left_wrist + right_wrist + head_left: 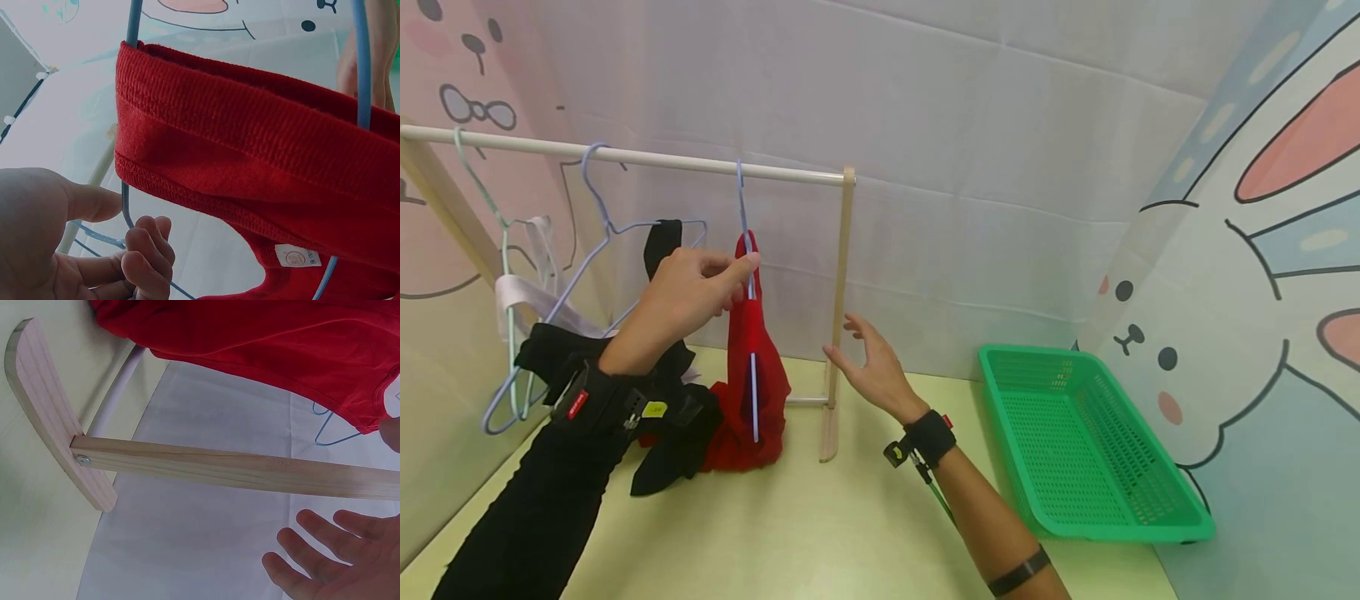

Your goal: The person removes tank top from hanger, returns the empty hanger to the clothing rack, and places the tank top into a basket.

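A red tank top (pixel 760 425) hangs on a blue hanger (pixel 741 200) hooked over the rack's rail. My left hand (pixel 688 292) pinches the hanger's wire near the tank top's upper edge; the left wrist view shows thumb and curled fingers around the blue wire, just beside the red ribbed band (pixel 187 81) and its white label (pixel 298 255). My right hand (pixel 876 371) is held in the air close to the rack's wooden post (pixel 842 283), fingers spread and holding nothing. In the right wrist view those fingers (pixel 312 550) lie beside the post.
Left along the rail (pixel 662 156), a black garment (pixel 662 246) hangs on another blue hanger (pixel 602 200), and a white strappy garment (pixel 527 296) on a pale green one. A green basket (pixel 1000 417) stands at right on the pale yellow table (pixel 850 533), before a white curtain.
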Available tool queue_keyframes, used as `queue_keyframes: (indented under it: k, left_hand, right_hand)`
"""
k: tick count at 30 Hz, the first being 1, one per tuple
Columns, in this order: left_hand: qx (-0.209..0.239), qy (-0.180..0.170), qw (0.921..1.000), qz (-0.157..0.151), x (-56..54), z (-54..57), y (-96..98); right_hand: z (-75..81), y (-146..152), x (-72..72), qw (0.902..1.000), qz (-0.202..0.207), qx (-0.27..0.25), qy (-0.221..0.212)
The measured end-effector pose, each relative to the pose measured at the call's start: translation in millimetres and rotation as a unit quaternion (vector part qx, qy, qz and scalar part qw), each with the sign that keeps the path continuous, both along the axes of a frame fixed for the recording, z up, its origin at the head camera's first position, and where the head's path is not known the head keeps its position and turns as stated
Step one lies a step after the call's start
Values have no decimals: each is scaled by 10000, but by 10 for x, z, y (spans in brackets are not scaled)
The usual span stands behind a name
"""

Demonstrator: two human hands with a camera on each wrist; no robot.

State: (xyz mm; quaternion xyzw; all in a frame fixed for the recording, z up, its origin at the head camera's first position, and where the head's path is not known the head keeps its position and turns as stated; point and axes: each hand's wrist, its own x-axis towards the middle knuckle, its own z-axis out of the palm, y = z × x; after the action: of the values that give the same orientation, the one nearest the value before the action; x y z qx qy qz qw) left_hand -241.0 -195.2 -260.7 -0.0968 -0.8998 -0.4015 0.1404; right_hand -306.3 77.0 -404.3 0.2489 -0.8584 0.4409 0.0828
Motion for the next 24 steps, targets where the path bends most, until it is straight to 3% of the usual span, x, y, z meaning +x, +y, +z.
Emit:
queue_keyframes:
  k: [7,14,24]
  left_hand:
    - [308,47,9994,-116,-47,-5,5]
    - [880,-262,9948,-444,-120,-6,-34]
    - [1055,-512,9918,-511,-140,17,-27]
  right_hand:
    - [-18,-34,-20,9995,228,-184,-77]
    - [-33,-68,-53,9989,312,-340,-58]
    - [-30,-103,-82,9979,502,-402,-67]
